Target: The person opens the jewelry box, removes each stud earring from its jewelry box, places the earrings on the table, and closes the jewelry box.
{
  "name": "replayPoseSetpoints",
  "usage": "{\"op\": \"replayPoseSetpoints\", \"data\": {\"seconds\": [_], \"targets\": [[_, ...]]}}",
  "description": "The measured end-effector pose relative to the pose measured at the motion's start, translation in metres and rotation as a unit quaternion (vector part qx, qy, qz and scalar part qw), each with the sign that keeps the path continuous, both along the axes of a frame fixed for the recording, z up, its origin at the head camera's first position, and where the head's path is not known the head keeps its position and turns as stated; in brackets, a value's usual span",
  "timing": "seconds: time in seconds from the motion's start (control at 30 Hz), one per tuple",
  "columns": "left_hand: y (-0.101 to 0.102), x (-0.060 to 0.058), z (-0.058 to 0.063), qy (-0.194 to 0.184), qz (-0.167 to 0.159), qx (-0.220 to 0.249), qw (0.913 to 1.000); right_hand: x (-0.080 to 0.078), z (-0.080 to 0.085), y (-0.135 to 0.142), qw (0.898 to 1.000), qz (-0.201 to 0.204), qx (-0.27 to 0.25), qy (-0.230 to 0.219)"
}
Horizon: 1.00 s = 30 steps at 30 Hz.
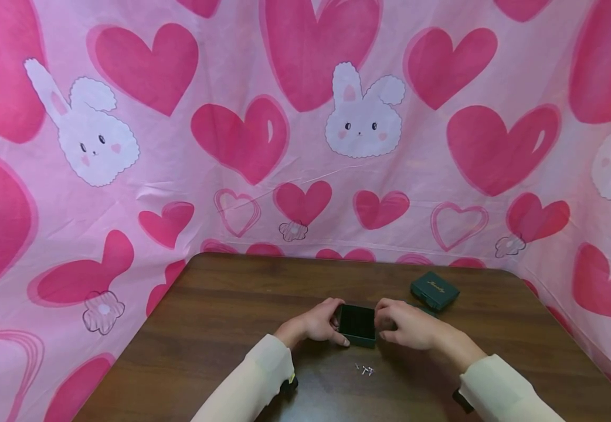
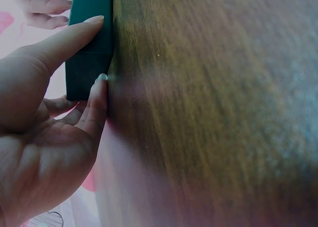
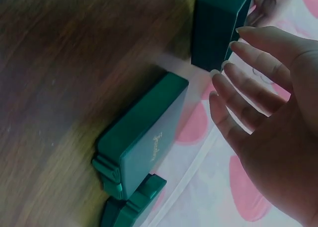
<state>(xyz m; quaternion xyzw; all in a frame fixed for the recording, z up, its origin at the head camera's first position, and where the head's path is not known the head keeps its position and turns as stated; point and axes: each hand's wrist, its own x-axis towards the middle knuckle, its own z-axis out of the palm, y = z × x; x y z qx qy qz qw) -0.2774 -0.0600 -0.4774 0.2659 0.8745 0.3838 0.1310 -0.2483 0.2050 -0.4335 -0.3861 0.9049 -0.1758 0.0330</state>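
A dark green square jewelry box base with a black lining faces up on the table. My left hand grips its left end, thumb along the front wall and fingers round the side, as the left wrist view shows. My right hand is at the box's right edge. In the right wrist view its fingers are loosely bent, fingertips right at the rim, with nothing visible between them. Several tiny silver pieces lie on the table in front of the box.
A green box with gold script lies behind my right hand, on the right. Another green piece with a bow sits beside green boxed shapes. The brown wooden table meets a pink heart-patterned cloth at its back and sides.
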Motion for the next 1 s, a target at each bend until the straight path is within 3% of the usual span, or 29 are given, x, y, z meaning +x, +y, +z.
{"op": "replayPoseSetpoints", "data": {"seconds": [0.63, 1.0], "targets": [[-0.002, 0.001, 0.0, 0.001, -0.008, -0.009, 0.9999, -0.007, -0.008, 0.027, 0.999, -0.036, 0.028, 0.022], [-0.002, 0.001, 0.001, -0.005, -0.006, -0.006, 1.0, -0.01, -0.009, 0.04, 0.999, -0.04, 0.013, 0.031]]}}
